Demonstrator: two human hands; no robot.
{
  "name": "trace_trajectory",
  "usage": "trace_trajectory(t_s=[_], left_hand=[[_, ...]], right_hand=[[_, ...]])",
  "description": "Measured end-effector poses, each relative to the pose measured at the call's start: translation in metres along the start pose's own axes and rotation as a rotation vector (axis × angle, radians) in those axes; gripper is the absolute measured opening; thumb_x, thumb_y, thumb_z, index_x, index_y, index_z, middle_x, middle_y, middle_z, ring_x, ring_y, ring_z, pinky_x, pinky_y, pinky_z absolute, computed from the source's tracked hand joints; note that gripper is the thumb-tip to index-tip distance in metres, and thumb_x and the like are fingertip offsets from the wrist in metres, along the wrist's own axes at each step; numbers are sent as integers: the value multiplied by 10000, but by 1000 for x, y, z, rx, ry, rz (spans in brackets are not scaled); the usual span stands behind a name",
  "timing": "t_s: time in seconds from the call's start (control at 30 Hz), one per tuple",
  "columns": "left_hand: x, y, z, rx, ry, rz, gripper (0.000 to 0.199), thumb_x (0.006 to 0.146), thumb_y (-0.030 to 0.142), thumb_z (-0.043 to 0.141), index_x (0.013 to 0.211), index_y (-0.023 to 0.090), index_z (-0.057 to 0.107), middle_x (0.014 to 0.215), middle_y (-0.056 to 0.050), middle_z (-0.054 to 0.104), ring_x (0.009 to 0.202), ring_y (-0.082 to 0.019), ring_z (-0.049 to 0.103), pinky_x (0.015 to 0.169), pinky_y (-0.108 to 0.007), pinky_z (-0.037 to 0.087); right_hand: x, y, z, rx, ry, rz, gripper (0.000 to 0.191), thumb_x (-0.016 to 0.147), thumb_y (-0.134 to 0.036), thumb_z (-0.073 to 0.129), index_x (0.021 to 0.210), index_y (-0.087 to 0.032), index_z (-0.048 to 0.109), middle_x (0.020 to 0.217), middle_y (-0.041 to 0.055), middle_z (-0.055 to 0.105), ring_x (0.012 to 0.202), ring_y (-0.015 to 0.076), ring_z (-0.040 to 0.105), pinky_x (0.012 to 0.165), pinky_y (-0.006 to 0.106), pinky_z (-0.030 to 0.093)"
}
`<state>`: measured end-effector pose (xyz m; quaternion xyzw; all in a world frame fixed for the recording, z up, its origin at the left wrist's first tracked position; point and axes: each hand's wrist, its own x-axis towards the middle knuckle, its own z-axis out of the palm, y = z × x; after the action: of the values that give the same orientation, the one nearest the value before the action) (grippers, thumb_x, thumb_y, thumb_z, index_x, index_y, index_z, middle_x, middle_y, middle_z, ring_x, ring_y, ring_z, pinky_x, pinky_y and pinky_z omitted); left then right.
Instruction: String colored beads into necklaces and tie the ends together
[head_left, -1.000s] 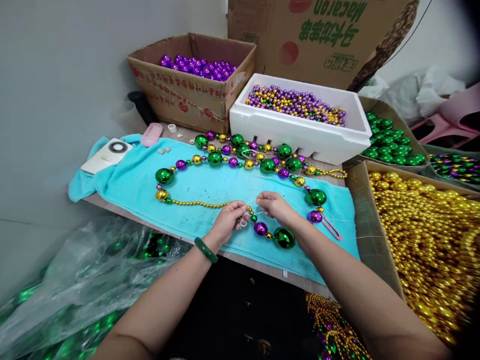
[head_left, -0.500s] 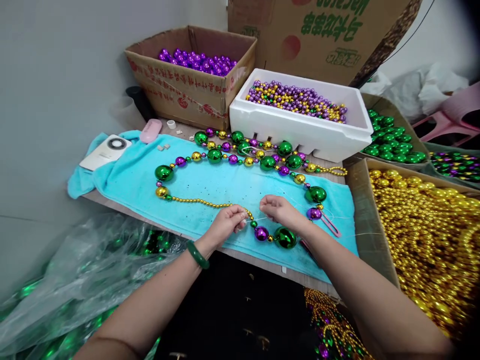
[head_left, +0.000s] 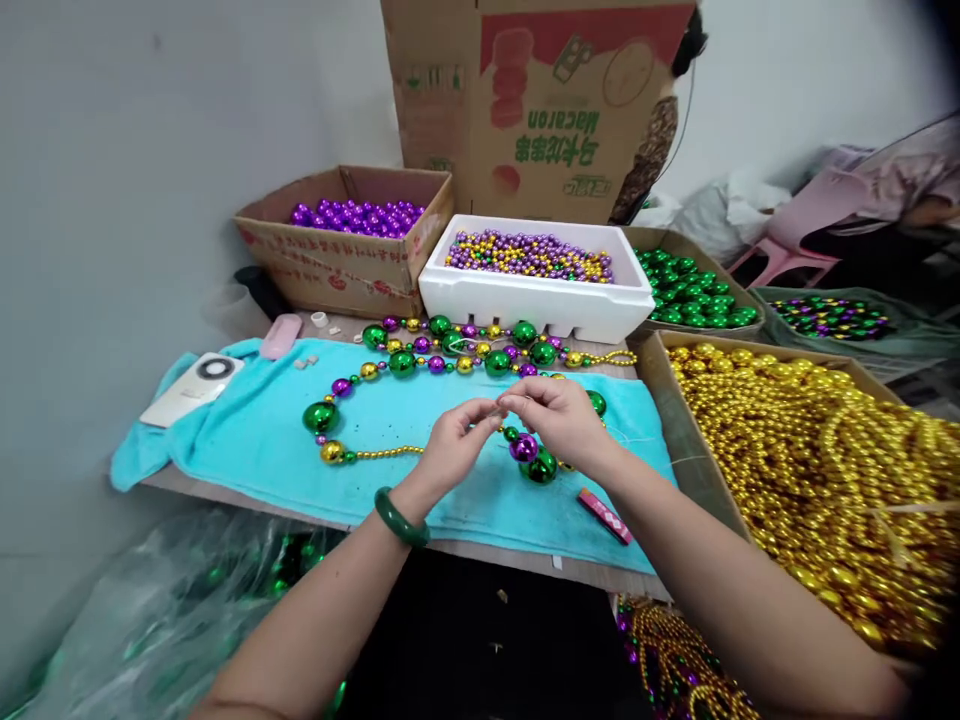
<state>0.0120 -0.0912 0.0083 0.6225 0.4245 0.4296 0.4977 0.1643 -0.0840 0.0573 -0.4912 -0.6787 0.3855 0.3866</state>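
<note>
With left hand [head_left: 457,440] and right hand [head_left: 559,415] closed to fingertip pinches, apparently gripping fine pale thread [head_left: 637,438]; just brought together from being apart, suggesting close work at one point of the strand. Beneath and around both, looped on a turquoise cloth [head_left: 262,450] over the desk [head_left: 487,556]: a necklace of shiny green, purple and gold round beads [head_left: 402,364], partly hidden by fingers. Near the right forearm, in fuller view than a moment ago, a pink patterned slim object [head_left: 604,516]. Farther out, a white foam box of small beads [head_left: 536,300] beside a brown cardboard box of purple beads [head_left: 322,262], its red lettering unreadable. Behind, on a tall brown carton [head_left: 442,120], upside down in green: "Macaron", plus Chinese characters.
</note>
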Motion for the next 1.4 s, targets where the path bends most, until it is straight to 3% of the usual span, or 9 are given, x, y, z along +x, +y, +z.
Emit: trace_trajectory(t_s=[0.23, 0.4, 0.6, 0.73, 0.83, 0.93, 1.13, 1.27, 1.4], left_hand=[[-5, 36, -11, -91, -266, -28, 308, 748, 230, 646, 1051, 172, 659, 1000, -73, 683, 930, -189, 605, 816, -296, 459], [-7, 74, -8, -78, -231, 88, 256, 708, 237, 691, 958, 187, 694, 952, -56, 667, 846, -170, 593, 747, -275, 462], [4, 68, 0, -51, -184, -3, 152, 703, 278, 678, 778, 146, 683, 741, -27, 631, 673, -124, 547, 634, -240, 430], [11, 49, 7, -198, -171, -206, 202, 703, 317, 662, 764, 126, 642, 598, 12, 540, 548, -88, 475, 542, -223, 374], [15, 37, 11, -278, -180, -261, 193, 696, 295, 659, 773, 119, 645, 604, 13, 535, 540, -74, 457, 536, -219, 356], [18, 29, 11, -285, -207, -298, 177, 693, 258, 644, 796, 114, 662, 649, -5, 567, 528, -67, 447, 519, -219, 343], [20, 30, 7, -259, -204, -387, 224, 706, 203, 571, 867, 106, 694, 680, -43, 611, 501, -63, 439, 495, -216, 338], [23, 32, 9, -351, -151, -437, 225, 720, 187, 532, 865, 101, 682, 647, -34, 594, 488, -66, 453, 482, -211, 338], [25, 32, 12, -397, -122, -454, 194, 714, 180, 535, 816, 86, 671, 645, -21, 573, 475, -55, 449, 472, -205, 337]], right_hand=[[-8, -49, -25, 52, 31, -48, 231, 766, -349, 564, 633, -161, 557, 509, -35, 474, 483, 71, 414, 472, 201, 326], [-11, -81, -42, 214, 64, -108, 215, 781, -360, 558, 678, -171, 557, 492, -43, 460, 449, 63, 395, 436, 198, 308], [-15, -43, -55, 31, -7, -43, 200, 779, -344, 583, 849, -157, 600, 584, -30, 493, 514, 85, 439, 479, 218, 350], [-38, -10, -38, -317, -81, -222, 389, 716, -280, 686, 1080, -195, 578, 818, 18, 569, 743, 154, 519, 662, 286, 430], [-47, 6, -20, -511, 40, -366, 227, 786, -198, 602, 1013, -193, 605, 857, 56, 597, 838, 202, 521, 735, 343, 425], [-44, 17, -14, -406, 168, -394, 124, 847, -170, 504, 820, -190, 623, 778, 54, 608, 790, 184, 540, 719, 325, 424], [-34, 28, -29, 43, 162, -65, 107, 839, -254, 504, 770, -180, 540, 640, -10, 520, 579, 123, 488, 541, 251, 406], [-44, 33, -25, -302, 60, -327, 184, 818, -167, 512, 979, -197, 595, 868, 52, 573, 811, 175, 525, 675, 294, 433], [-50, 40, -11, -673, 112, -534, 286, 849, -101, 436, 1022, -202, 640, 823, 79, 587, 788, 194, 497, 663, 312, 413]])
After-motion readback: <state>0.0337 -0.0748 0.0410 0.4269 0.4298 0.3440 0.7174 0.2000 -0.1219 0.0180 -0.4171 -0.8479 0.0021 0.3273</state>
